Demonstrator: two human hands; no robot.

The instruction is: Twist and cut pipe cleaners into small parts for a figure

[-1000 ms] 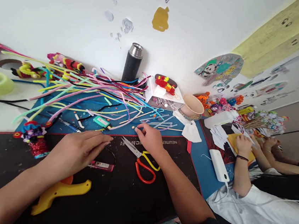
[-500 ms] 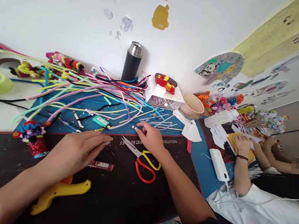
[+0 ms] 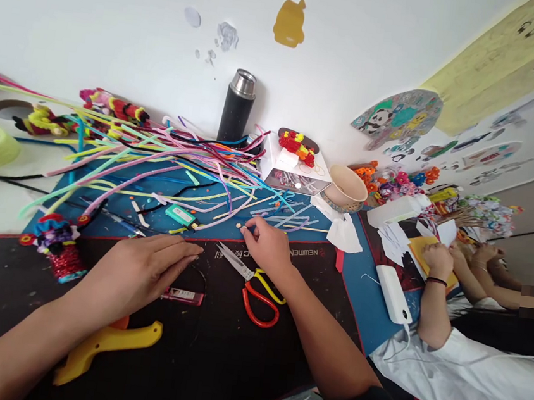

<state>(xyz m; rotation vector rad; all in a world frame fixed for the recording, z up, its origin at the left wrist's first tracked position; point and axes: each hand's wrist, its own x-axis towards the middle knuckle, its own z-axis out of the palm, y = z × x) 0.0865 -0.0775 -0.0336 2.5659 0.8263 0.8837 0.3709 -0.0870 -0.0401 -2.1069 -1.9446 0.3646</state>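
My left hand point(image 3: 138, 270) lies flat on the black mat point(image 3: 212, 360) with its fingers stretched out and nothing in it. A small pink tube point(image 3: 183, 295) lies just under its fingertips. My right hand point(image 3: 267, 248) rests at the edge of the blue mat point(image 3: 360, 261), thumb and forefinger pinched together on something tiny. A small pale bead point(image 3: 238, 225) lies just left of those fingertips. Red and yellow scissors point(image 3: 258, 288) lie beside my right wrist. Several coloured pipe cleaners point(image 3: 157, 156) spread out behind both hands.
A yellow glue gun point(image 3: 106, 343) lies under my left forearm, and a small doll figure point(image 3: 59, 245) stands to the left. At the back are a black flask point(image 3: 237, 108), a white box point(image 3: 294, 168) and a paper bowl point(image 3: 344, 192). A co-worker's hands point(image 3: 439, 259) work at the right, near a white power bank point(image 3: 393, 295).
Both my hands have stayed almost where they were. The view has shifted slightly, and the co-worker's hand at the right has moved a little.
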